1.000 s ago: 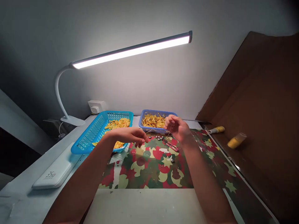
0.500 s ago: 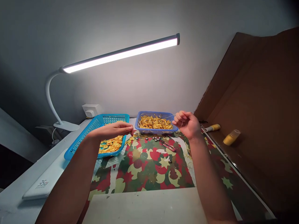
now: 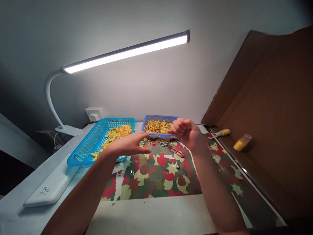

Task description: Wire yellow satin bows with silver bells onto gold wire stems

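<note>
My left hand (image 3: 129, 143) hovers over the front right of the blue basket (image 3: 83, 147), its fingers stretched out and thumb apart, with nothing visible in it. Yellow bow-like pieces (image 3: 119, 132) lie in that basket. My right hand (image 3: 188, 133) is closed in a pinch in front of the purple basket (image 3: 161, 116); a thin pale thread (image 3: 181, 137) shows at its fingers. The purple basket holds many gold bows (image 3: 157, 126). Between and below my hands lie small silver bells (image 3: 163, 144), thin gold strips (image 3: 156, 140) and a pink-handled small tool (image 3: 178, 152).
A white lamp (image 3: 65, 130) stands at the back left, near a white power bank (image 3: 49, 192). A patterned sheet (image 3: 161, 182) covers the table. At right, a cardboard panel (image 3: 269, 98) rises beside two yellow spools (image 3: 242, 143) (image 3: 223, 132). A single bell (image 3: 178, 166) lies nearer me.
My hands first moved apart, with a thread showing at the right, then came closer together again. My left fingers went from pinched to spread. The camera view shifted slightly.
</note>
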Available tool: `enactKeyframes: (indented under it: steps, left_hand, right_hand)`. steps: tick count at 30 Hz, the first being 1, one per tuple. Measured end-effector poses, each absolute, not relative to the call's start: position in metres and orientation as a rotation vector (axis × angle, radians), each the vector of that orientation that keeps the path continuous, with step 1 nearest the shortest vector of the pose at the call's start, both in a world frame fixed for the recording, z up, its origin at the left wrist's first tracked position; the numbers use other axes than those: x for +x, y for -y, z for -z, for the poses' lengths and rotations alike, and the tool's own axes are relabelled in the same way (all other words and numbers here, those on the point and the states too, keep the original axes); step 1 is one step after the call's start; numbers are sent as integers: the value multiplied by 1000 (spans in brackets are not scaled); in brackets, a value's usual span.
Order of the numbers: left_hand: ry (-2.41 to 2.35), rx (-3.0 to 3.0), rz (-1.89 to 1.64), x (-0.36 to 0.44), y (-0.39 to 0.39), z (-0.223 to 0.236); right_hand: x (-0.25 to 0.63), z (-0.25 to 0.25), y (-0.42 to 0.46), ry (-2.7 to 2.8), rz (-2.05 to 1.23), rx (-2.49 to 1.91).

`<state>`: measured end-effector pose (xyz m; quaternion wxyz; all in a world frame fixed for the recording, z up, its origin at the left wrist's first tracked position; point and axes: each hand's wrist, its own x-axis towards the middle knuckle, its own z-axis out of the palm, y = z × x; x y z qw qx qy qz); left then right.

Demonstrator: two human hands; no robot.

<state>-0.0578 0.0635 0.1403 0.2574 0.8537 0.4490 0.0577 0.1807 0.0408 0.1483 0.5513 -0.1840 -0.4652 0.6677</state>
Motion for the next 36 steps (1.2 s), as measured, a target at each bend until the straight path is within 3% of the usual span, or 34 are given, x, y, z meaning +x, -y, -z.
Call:
enactKeyframes:
  steps: [10,36]
  left_hand:
    - [-688,2177,-484,-15,-57,-124]
    - [-743,2086,-478,-70,-70,-161]
  right_hand:
    - [173,-148,-36,1139,-1589,-430]
    - [269,-168,-38,607,-1228,46]
